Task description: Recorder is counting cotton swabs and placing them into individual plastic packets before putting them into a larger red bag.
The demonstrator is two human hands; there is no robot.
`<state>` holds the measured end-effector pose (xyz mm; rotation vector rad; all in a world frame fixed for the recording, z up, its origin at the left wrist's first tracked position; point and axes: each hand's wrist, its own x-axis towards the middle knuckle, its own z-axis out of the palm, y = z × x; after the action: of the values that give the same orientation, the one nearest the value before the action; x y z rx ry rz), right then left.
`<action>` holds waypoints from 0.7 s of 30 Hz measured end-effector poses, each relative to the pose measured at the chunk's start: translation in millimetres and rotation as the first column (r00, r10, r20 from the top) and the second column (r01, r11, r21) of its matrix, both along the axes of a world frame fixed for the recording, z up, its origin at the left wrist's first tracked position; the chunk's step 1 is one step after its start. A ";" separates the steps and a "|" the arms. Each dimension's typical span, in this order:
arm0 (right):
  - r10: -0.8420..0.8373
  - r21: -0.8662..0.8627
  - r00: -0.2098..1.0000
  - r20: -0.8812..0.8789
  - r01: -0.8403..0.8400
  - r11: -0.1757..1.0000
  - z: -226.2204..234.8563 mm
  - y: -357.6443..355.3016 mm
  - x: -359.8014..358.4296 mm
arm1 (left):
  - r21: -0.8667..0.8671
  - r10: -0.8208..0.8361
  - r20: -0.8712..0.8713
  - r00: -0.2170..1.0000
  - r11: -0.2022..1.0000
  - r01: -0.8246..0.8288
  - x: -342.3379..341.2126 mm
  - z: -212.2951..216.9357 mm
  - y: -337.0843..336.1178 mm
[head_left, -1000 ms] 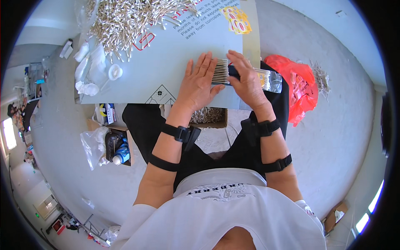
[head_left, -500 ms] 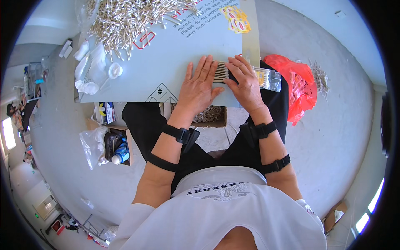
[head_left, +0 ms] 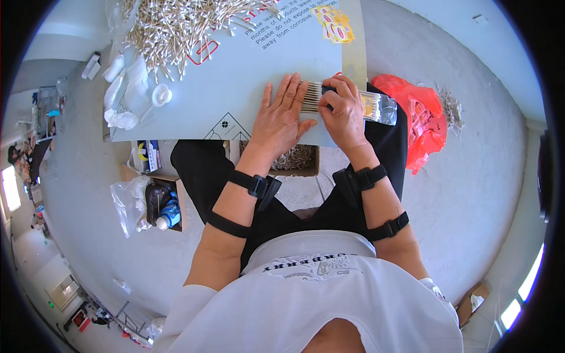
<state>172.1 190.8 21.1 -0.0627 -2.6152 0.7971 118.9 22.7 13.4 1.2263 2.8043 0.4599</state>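
Cotton swabs [head_left: 311,97] lie side by side in a flat row on the tabletop between my two hands. My left hand [head_left: 281,112] rests flat at the left end of the row, its fingers stretched out. Over the right end, my right hand [head_left: 345,112] has its fingers bent and pressed together. A small dark piece shows beneath those fingers; what they grip is mostly hidden. A see-through plastic packet [head_left: 385,110] with swabs and a yellow label sticks out past my right hand, over the table's right edge.
A big heap of cotton swabs [head_left: 170,35] covers the far left. Yellow labels [head_left: 333,25] lie far right. White plastic pieces [head_left: 136,88] and a small white round container [head_left: 161,95] are at left. A red bag [head_left: 426,117] and open boxes [head_left: 181,203] stand below the table.
My right hand's fingers have gone from stretched over the swabs and packet to bent and pressed together. My left hand stays flat in nearly the same place.
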 end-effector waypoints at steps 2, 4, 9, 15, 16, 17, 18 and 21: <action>-0.006 -0.005 1.000 0.011 0.006 1.000 -0.2 0.3 -2.4 | 0.001 0.000 -0.005 1.000 1.000 0.000 0.0 -0.3 -0.2; 0.010 -0.036 1.000 -0.025 -0.011 0.999 -4.6 2.7 0.1 | -0.010 0.001 0.000 1.000 1.000 -0.001 0.0 0.0 -0.6; 0.006 -0.046 0.998 -0.059 -0.009 0.999 -4.9 1.3 4.0 | -0.029 0.001 0.019 1.000 1.000 0.000 0.2 0.2 -0.6; 0.000 -0.045 0.999 -0.047 -0.002 0.999 -4.5 1.2 5.1 | -0.023 0.003 0.021 1.000 1.000 -0.002 0.1 0.9 -0.3; 0.005 -0.050 0.998 -0.057 -0.007 0.999 -4.6 1.5 5.2 | -0.023 0.003 0.023 1.000 1.000 -0.003 0.0 1.0 -0.2; 0.009 -0.054 0.998 -0.067 -0.013 0.998 -4.7 1.6 5.4 | -0.023 0.004 0.023 1.000 1.000 -0.003 0.0 1.0 -0.2; 0.010 -0.054 0.998 -0.068 -0.013 0.998 -4.7 1.3 5.6 | -0.019 0.005 0.026 1.000 1.000 -0.004 0.0 1.0 -0.1; -0.009 -0.082 0.997 -0.076 0.003 0.997 -5.2 0.5 6.5 | -0.014 0.007 0.031 1.000 1.000 -0.007 0.2 0.8 0.2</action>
<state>178.5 191.2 15.9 -0.0622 -2.5087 0.8868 119.0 22.9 14.2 1.1970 2.7823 0.4544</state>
